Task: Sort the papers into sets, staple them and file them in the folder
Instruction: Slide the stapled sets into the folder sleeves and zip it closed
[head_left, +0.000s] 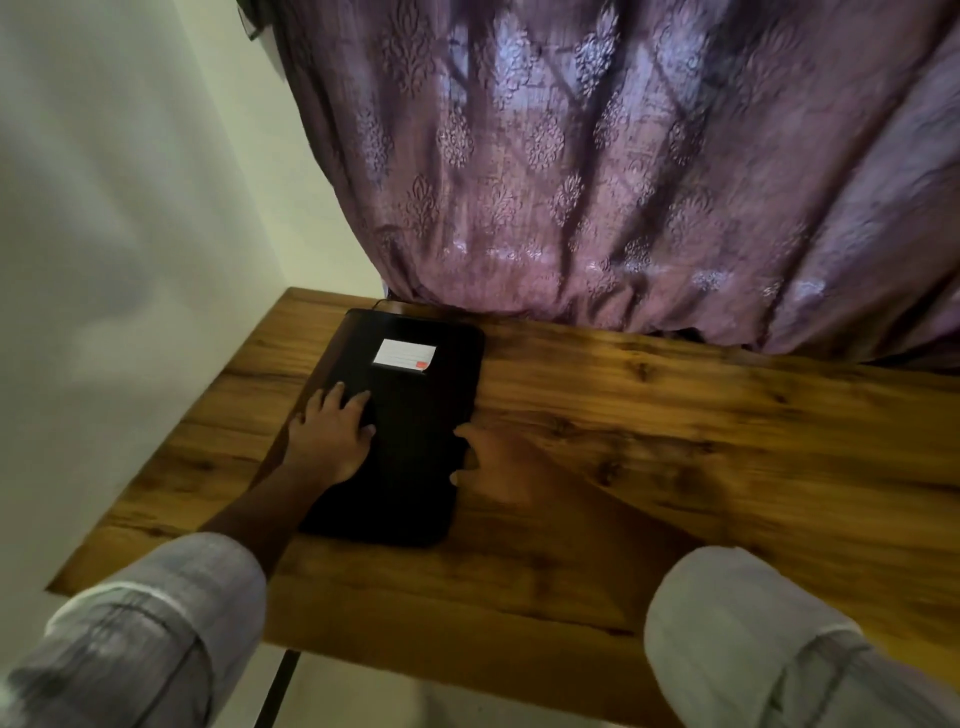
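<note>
Far left stood a pale wall (130, 208), and the wooden table (675, 441) ran its left edge close alongside it. A grey sleeve (156, 623) came in over the near-left corner. The left hand (332, 431) lay flat on the black folder (410, 493), fingers spread wide and straight, palm pressing the cover near the folder's left edge, holding nothing.

The folder itself lay closed and flat on the left part of the table. A strip of bare wood showed between its left side and the table's edge. Its far end sat just short of the curtain hem, and its near end stopped well back from the table's front edge. A white label (404, 355) with a red patch sat on the cover toward the far end.

On to the right hand (493, 467): it was at the folder's right edge, fingertips touching that edge about halfway along. The hand was blurred, so whether it pinched the cover or merely rested against it could not be told.

Right of the folder the wood ran open and wide all the way to the picture's right side. The other grey sleeve (753, 649) crossed the front edge there. A purple patterned curtain (623, 182) hung along the whole back edge, its hem bunched on the tabletop.
</note>
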